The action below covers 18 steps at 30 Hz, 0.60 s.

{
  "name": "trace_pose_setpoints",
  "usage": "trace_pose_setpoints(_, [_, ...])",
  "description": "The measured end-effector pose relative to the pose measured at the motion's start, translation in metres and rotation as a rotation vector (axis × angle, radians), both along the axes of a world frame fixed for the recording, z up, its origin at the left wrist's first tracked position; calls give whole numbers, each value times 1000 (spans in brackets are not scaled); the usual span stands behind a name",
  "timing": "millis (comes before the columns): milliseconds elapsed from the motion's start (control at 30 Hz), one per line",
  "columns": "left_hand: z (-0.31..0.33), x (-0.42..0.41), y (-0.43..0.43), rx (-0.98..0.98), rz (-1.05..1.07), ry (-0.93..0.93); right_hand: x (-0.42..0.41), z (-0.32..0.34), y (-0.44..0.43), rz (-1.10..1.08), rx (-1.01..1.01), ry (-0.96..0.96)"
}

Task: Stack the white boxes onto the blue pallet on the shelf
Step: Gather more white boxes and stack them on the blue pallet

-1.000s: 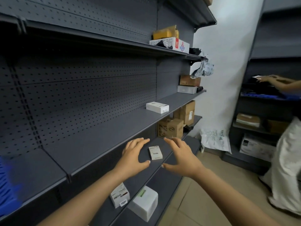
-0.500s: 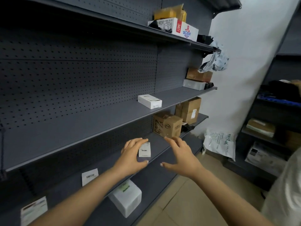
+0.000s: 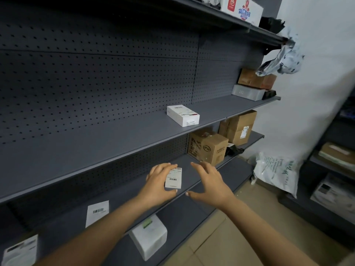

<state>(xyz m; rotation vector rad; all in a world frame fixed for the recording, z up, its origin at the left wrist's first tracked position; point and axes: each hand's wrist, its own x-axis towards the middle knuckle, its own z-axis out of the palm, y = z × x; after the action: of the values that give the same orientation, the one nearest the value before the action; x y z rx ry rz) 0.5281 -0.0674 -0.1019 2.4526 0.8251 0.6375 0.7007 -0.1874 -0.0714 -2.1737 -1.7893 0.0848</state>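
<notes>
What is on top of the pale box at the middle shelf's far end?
A brown cardboard box sits on the pale box. A crumpled plastic bag in front hides part of its top.

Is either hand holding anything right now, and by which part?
The left hand grips the small labelled white box by its left side, fingers at far end, thumb at near end. The right hand is open, holding nothing.

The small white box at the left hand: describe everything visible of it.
The small white box is flat, rectangular and cardboard-looking. Its broad face is turned towards the camera and carries a printed label with barcodes and text too fine to read. The left hand holds it over the lower shelf, fingers at its top left corner, thumb under its bottom edge. The open right hand is apart from it.
</notes>
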Motion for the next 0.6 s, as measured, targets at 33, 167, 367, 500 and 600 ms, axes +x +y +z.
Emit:
trace_pose_setpoints(33, [-3,9,7,-12,0,5,9,-2,9,1,-7,6])
trace_pose_setpoints(167, [-13,37,34,-46,-34,63,41,-15,36,4,-29,22])
trace_pose_setpoints(367, [-31,68,62,-59,-13,85,81,-38,60,29,-54,45])
trace_pose_setpoints(500, [-46,85,72,-115,26,85,106,-48,81,74,-75,64])
trace_pose_setpoints(600, [-59,98,80,-136,68,107,125,-57,99,135,-111,75])
